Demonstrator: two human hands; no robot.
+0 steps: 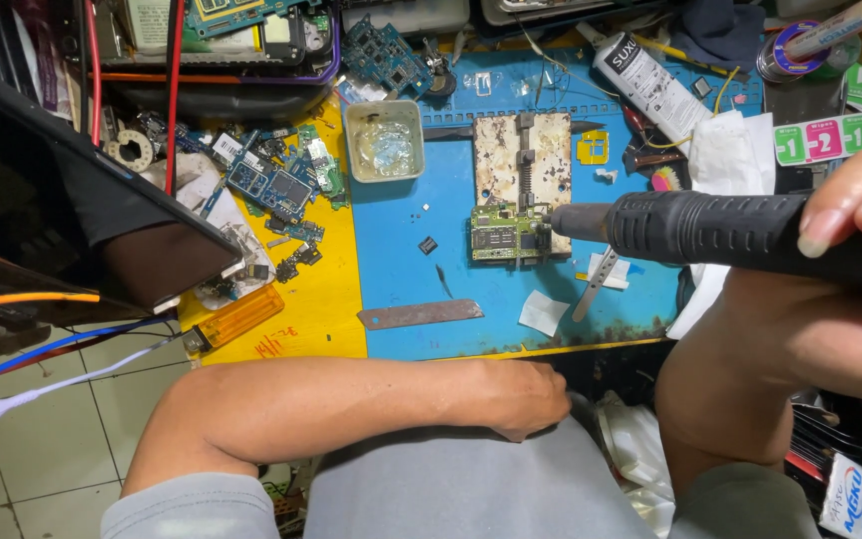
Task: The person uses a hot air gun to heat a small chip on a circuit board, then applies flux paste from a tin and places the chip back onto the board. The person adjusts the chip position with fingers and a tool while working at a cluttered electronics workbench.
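Setting: small electronics repair bench, phone-repair workshop type. Evidence: blue heat-resistant work mat [401, 260] over a yellow tabletop [321, 299]. Green circuit board [499, 235] clamped in a worn metal board holder [523, 160] at mat centre. Loose pile of blue and green boards and small components [276, 185] at left. Square tray of cloudy residue [384, 141]. Glue tube [650, 88] and solder spool [785, 55] at the back. Dark tablet-like screen [72, 230] and several cables [52, 349] at left. Tiled floor [42, 439] below the bench.
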